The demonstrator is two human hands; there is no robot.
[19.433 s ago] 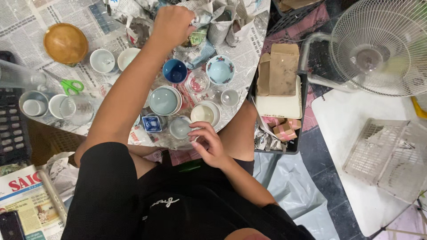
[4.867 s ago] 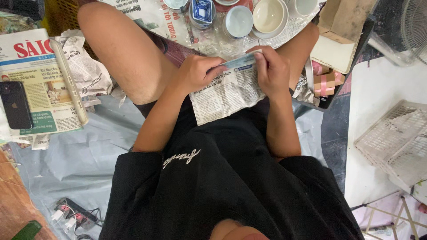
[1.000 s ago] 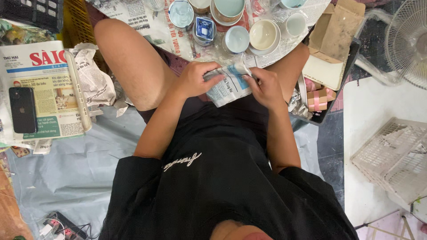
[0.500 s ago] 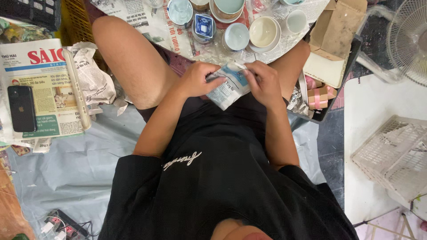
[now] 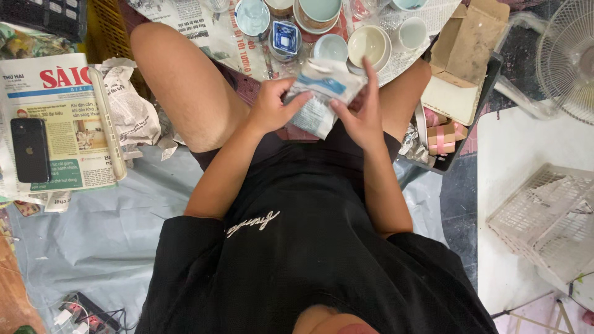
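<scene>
- We've got the newspaper-wrapped bundle (image 5: 323, 93) up in the top middle of the frame, held over the lap just below the edge of the paper-covered worktop (image 5: 185, 25).
- Left hand (image 5: 272, 105) has its fingers curled around the bundle's left side; right hand (image 5: 361, 108) pinches the right edge, with one finger stuck straight up toward the cream bowl (image 5: 367, 44).
- Risk as we see it — whatever's inside looks round and hard, so a loose fold could let it slide out and drop. The paper's thin too, and a hard tug might tear it.
- That raised finger is close to the small glazed cups (image 5: 331, 46) at the worktop's edge; a careless flick could knock one.
- Surroundings: grey plastic sheet (image 5: 93, 247) on the floor, a folded newspaper with a black phone (image 5: 31, 150) on it at the left, a cardboard box (image 5: 467, 59) and a white fan (image 5: 566, 59) upper right, a white wire basket (image 5: 544, 216) on the right.
</scene>
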